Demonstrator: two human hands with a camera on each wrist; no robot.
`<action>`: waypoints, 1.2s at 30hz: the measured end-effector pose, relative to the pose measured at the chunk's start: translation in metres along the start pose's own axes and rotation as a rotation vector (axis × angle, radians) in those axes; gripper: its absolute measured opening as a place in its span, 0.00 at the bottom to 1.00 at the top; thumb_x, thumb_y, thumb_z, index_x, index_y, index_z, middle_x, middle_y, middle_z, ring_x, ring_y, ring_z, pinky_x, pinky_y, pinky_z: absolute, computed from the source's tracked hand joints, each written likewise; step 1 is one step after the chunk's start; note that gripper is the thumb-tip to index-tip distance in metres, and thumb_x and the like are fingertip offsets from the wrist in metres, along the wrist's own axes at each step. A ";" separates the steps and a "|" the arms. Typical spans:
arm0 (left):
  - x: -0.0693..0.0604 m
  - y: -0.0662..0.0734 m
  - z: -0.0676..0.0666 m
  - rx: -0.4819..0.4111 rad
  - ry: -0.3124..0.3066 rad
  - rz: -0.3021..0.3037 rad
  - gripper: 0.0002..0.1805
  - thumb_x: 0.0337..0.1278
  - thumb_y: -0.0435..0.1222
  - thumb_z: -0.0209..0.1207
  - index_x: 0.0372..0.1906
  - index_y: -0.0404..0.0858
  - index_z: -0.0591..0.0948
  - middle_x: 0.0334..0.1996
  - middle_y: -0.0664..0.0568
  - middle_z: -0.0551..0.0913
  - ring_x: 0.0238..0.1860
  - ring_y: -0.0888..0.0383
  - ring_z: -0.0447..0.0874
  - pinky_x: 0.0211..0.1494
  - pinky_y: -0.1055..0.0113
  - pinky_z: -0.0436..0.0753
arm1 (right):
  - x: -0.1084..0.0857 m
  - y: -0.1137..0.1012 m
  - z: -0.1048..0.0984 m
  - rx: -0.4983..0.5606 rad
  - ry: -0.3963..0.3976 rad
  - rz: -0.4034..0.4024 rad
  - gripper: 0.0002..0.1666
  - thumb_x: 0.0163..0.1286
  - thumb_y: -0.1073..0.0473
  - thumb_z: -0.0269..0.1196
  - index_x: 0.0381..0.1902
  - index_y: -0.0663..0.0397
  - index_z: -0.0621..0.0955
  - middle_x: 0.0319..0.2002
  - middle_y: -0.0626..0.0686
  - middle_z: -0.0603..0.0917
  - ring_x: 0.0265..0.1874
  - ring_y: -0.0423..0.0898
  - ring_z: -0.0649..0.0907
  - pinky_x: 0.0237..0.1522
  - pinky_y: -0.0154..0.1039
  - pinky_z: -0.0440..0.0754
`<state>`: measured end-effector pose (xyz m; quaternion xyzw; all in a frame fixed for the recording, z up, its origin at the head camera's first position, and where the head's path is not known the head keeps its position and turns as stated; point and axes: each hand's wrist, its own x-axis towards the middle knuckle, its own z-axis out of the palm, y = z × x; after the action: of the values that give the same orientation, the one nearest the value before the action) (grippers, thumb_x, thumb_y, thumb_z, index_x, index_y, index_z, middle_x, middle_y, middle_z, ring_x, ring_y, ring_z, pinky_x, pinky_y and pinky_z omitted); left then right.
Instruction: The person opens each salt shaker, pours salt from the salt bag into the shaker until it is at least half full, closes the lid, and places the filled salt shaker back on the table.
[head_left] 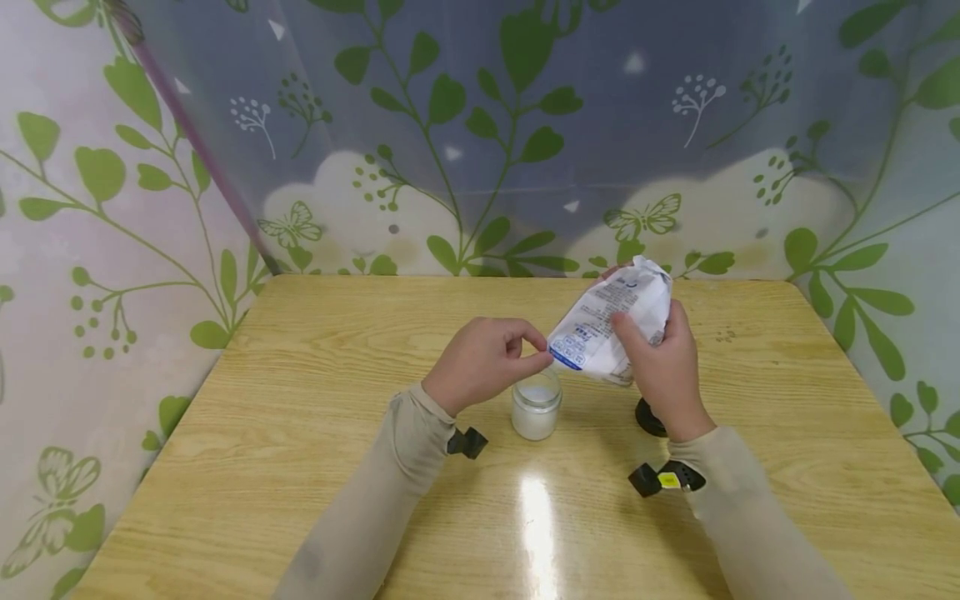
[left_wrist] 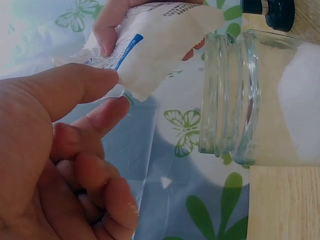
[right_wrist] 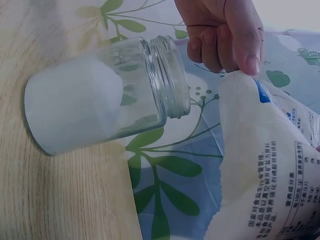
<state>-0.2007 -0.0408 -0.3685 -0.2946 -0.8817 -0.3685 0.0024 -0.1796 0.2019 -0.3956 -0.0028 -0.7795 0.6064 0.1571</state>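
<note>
A white salt bag [head_left: 600, 329] with blue and black print hangs tilted above the table, its torn edge low and towards the left. My right hand [head_left: 666, 367] grips the bag's body, thumb across the printed side. Thumb and index finger of my left hand [head_left: 483, 358] pinch the corner of the torn edge, as the right wrist view also shows. Just below stands an upright, lidless glass jar [head_left: 536, 417]. White salt [right_wrist: 75, 102] fills it to a bit over half. The bag's mouth is apart from the jar's rim, and no falling salt is visible.
A round black lid [head_left: 649, 419] lies on the wooden table [head_left: 337, 367] under my right hand, partly hidden by it. Black wrist cameras sit at both cuffs. A leaf-patterned cloth [head_left: 480, 150] rises behind the table's far edge and along both sides.
</note>
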 end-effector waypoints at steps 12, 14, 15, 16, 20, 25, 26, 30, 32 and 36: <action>0.000 0.002 0.002 -0.037 -0.015 0.000 0.08 0.66 0.45 0.68 0.37 0.46 0.87 0.31 0.62 0.85 0.34 0.65 0.82 0.41 0.68 0.82 | -0.001 0.002 0.003 0.068 0.011 -0.016 0.32 0.77 0.49 0.62 0.69 0.59 0.66 0.54 0.54 0.79 0.44 0.41 0.85 0.38 0.31 0.86; 0.000 0.003 0.002 -0.042 -0.015 -0.005 0.08 0.67 0.45 0.68 0.37 0.46 0.87 0.31 0.62 0.85 0.34 0.66 0.82 0.42 0.68 0.82 | -0.002 0.003 0.003 0.068 0.010 -0.015 0.32 0.77 0.49 0.61 0.69 0.59 0.66 0.54 0.55 0.79 0.45 0.41 0.85 0.38 0.31 0.86; 0.000 0.002 0.002 -0.044 -0.015 -0.007 0.08 0.67 0.45 0.68 0.37 0.46 0.87 0.31 0.62 0.85 0.34 0.66 0.82 0.42 0.69 0.82 | -0.002 0.003 0.003 0.068 0.009 -0.014 0.32 0.77 0.49 0.61 0.69 0.59 0.66 0.54 0.55 0.79 0.45 0.41 0.85 0.38 0.31 0.86; 0.000 0.002 0.002 -0.045 -0.015 -0.009 0.08 0.67 0.45 0.68 0.37 0.46 0.87 0.31 0.63 0.85 0.34 0.66 0.82 0.42 0.69 0.82 | -0.002 0.002 0.003 0.070 0.008 -0.013 0.32 0.77 0.49 0.61 0.69 0.59 0.66 0.54 0.55 0.79 0.45 0.41 0.85 0.38 0.31 0.86; 0.000 0.002 0.002 -0.044 -0.018 -0.011 0.07 0.67 0.45 0.68 0.38 0.46 0.87 0.31 0.63 0.85 0.33 0.66 0.82 0.41 0.69 0.82 | -0.003 0.002 0.004 0.084 0.005 -0.011 0.32 0.77 0.50 0.61 0.70 0.58 0.65 0.55 0.55 0.79 0.45 0.42 0.85 0.39 0.31 0.86; 0.001 0.003 0.003 -0.035 -0.019 -0.002 0.07 0.68 0.44 0.67 0.37 0.47 0.87 0.31 0.64 0.86 0.33 0.67 0.82 0.41 0.69 0.82 | -0.003 0.001 0.004 0.098 0.005 -0.005 0.33 0.77 0.51 0.62 0.70 0.59 0.65 0.54 0.55 0.79 0.45 0.41 0.84 0.39 0.31 0.86; 0.001 0.003 0.003 -0.032 -0.018 0.000 0.07 0.68 0.44 0.67 0.37 0.47 0.87 0.31 0.64 0.86 0.33 0.67 0.82 0.41 0.69 0.82 | -0.003 0.001 0.004 0.097 0.003 -0.003 0.33 0.77 0.51 0.62 0.70 0.59 0.65 0.55 0.55 0.79 0.45 0.41 0.84 0.39 0.31 0.86; 0.002 0.002 0.004 -0.018 -0.012 0.013 0.06 0.68 0.43 0.67 0.35 0.47 0.87 0.31 0.64 0.85 0.33 0.67 0.82 0.40 0.69 0.82 | -0.003 0.002 0.004 0.096 -0.009 0.005 0.33 0.77 0.50 0.62 0.71 0.59 0.65 0.55 0.56 0.78 0.45 0.40 0.84 0.39 0.31 0.86; 0.001 0.001 0.004 -0.016 -0.007 0.019 0.06 0.68 0.43 0.67 0.35 0.47 0.86 0.30 0.64 0.85 0.33 0.67 0.82 0.39 0.69 0.82 | -0.003 0.002 0.005 0.101 -0.020 0.014 0.33 0.78 0.50 0.61 0.71 0.59 0.64 0.56 0.56 0.78 0.45 0.40 0.84 0.40 0.31 0.86; 0.001 0.000 0.004 -0.023 0.011 0.038 0.06 0.68 0.42 0.67 0.34 0.47 0.86 0.31 0.64 0.86 0.33 0.68 0.82 0.40 0.69 0.82 | -0.004 0.000 0.005 0.130 -0.043 0.033 0.35 0.78 0.51 0.61 0.73 0.60 0.62 0.57 0.55 0.78 0.46 0.40 0.84 0.42 0.31 0.86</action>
<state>-0.2004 -0.0378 -0.3709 -0.3092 -0.8716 -0.3802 0.0110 -0.1771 0.1964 -0.3977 0.0077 -0.7416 0.6581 0.1301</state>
